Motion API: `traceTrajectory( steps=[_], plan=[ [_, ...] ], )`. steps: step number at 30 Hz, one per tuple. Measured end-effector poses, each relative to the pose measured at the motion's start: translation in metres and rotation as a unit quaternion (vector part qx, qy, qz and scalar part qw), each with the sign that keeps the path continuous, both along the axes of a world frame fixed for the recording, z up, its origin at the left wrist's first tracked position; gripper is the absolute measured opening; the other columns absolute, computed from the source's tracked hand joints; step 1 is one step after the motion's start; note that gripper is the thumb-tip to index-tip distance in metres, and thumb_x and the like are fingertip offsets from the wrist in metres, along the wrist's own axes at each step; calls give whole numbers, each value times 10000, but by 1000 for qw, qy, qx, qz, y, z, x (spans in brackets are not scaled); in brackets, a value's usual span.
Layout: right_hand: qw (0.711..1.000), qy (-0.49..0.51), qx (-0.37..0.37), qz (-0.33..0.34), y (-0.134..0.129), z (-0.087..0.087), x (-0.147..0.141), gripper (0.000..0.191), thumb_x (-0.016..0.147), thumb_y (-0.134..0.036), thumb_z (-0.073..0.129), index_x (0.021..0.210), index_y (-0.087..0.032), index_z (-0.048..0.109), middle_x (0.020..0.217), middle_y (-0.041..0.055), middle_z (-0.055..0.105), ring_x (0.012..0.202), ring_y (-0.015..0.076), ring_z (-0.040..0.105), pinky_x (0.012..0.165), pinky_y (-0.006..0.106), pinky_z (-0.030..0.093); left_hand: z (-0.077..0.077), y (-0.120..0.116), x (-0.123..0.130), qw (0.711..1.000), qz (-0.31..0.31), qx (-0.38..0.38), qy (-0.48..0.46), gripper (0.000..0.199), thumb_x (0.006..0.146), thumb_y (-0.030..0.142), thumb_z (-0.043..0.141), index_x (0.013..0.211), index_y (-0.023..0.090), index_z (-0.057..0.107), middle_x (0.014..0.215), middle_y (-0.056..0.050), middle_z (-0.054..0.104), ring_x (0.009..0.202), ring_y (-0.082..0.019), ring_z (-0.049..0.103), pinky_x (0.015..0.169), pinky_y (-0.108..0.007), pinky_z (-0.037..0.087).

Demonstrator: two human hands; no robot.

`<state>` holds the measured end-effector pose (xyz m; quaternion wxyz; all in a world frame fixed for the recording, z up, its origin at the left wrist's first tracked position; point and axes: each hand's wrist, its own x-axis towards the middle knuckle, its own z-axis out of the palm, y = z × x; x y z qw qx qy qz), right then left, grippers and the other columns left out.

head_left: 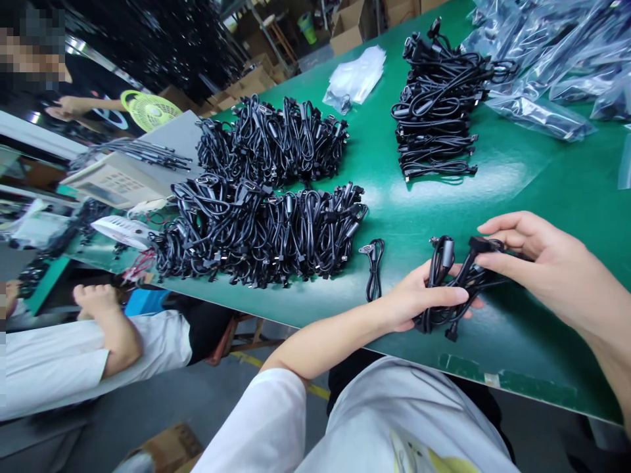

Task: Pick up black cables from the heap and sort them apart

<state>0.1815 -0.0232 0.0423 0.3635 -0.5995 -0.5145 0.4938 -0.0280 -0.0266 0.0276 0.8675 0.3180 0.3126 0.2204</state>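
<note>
My left hand (419,295) is wrapped round a bundle of black cables (444,263) near the table's front edge. To its right, my right hand (522,253) pinches a black connector (479,247) belonging to a cable at that bundle. A single coiled black cable (374,269) lies on the green table left of my left hand. Further left are two long rows of coiled cables, a near row (276,230) and a far row (276,138). Beyond my hands sits a stack of coiled cables (436,112).
Clear plastic bags (566,59) cover the far right of the green table (542,171); more lie in a small pile (355,75) at the back. Another person's forearm (111,328) is at the left. A green fan (152,113) and cardboard boxes (350,29) stand further off.
</note>
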Motion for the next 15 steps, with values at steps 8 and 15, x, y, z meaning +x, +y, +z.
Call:
traceTrajectory(
  steps=[8, 15],
  plan=[
    [992, 113, -34, 38, 2, 8, 3, 409, 808, -496, 767, 1156, -324, 641, 1112, -4, 716, 1046, 187, 643, 894, 282, 500, 1, 3, 1, 999, 16, -39, -12, 533, 679, 391, 855, 1066, 154, 576, 914, -87, 706, 796, -164, 694, 736, -274, 536],
    [984, 161, -67, 20, 3, 8, -6, 322, 830, -475, 746, 1046, -255, 654, 886, 7, 721, 780, 165, 654, 729, 287, 509, 2, 3, 1, 999, 0, -42, -20, 485, 691, 379, 850, 1023, 155, 575, 913, -58, 676, 782, -156, 691, 703, -262, 540]
  ],
)
